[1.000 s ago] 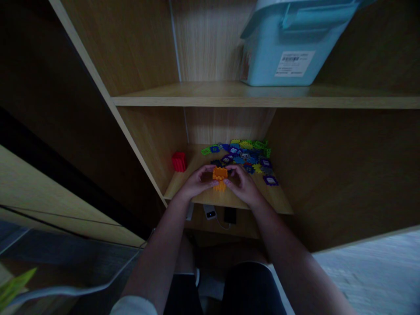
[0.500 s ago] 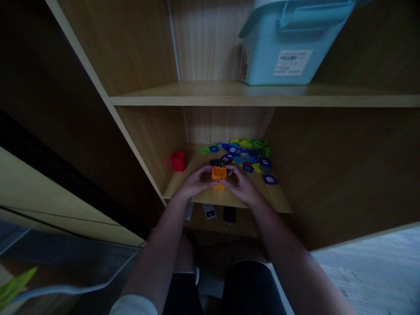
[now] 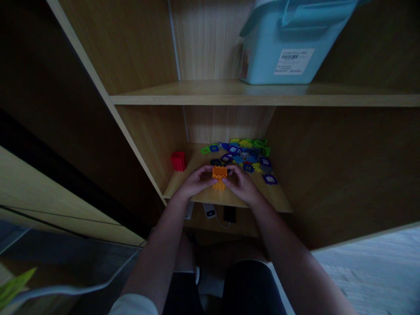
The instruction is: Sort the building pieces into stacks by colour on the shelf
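Note:
An orange cube of interlocking toy pieces (image 3: 219, 173) is held between my two hands, over the front part of the middle shelf (image 3: 183, 187). My left hand (image 3: 197, 180) grips its left side, thumb on the front and fingers behind. On the right side, my right hand (image 3: 241, 183) grips it the same way. Behind the cube lies a spread of flat interlocking pieces (image 3: 244, 155) in green, yellow, blue and purple. A red block of such pieces (image 3: 179, 161) stands at the shelf's left side.
A light-blue lidded bin (image 3: 285, 48) with a white label sits on the upper shelf (image 3: 210, 99). Below the middle shelf are a white device with a small display (image 3: 209, 211) and a black flat object (image 3: 229, 214). A pale cable (image 3: 108, 280) runs at lower left.
Both hands stay around the orange cube, which has barely moved. The thumbs sit slightly higher on its front. The camera view has shifted a little.

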Action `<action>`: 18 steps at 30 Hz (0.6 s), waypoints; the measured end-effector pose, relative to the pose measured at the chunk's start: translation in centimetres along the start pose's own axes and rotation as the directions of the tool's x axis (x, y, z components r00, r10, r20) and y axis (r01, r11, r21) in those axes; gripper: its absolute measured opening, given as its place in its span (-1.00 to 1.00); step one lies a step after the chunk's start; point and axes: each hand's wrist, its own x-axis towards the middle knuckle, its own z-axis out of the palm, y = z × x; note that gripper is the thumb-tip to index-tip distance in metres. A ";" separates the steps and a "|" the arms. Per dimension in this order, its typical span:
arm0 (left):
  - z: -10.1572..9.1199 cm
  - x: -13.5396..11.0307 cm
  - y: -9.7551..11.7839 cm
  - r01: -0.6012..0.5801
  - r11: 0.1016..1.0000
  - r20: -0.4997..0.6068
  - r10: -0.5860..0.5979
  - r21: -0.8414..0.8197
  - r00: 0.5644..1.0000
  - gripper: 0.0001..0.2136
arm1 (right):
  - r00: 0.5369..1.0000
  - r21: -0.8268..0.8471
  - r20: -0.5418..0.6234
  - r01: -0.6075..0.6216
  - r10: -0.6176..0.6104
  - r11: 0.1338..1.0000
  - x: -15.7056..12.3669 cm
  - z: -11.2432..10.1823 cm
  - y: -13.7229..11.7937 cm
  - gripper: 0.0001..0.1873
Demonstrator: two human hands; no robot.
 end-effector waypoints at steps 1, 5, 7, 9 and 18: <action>0.0 0.0 -0.1 -0.002 1.000 0.002 0.002 -0.002 1.000 -0.47 | 1.000 0.001 0.001 0.000 0.000 1.000 0.0 0.0 0.0 -0.65; 0.0 0.1 -0.3 0.000 1.000 0.001 0.000 -0.016 1.000 -0.47 | 1.000 -0.005 0.003 0.006 -0.006 1.000 0.0 -0.1 -0.2 -0.65; 0.0 0.1 -0.4 -0.002 1.000 -0.003 0.002 -0.020 1.000 -0.47 | 1.000 -0.007 0.004 0.012 -0.012 1.000 0.0 -0.1 -0.2 -0.65; 0.0 0.1 -0.3 -0.001 1.000 -0.004 0.001 -0.018 1.000 -0.47 | 1.000 -0.005 0.000 0.017 -0.017 1.000 0.0 -0.1 -0.1 -0.65; 0.1 0.0 0.1 0.024 0.999 0.024 -0.023 -0.040 0.999 -0.45 | 1.000 -0.005 -0.005 0.018 -0.018 1.000 0.0 -0.2 -0.2 -0.68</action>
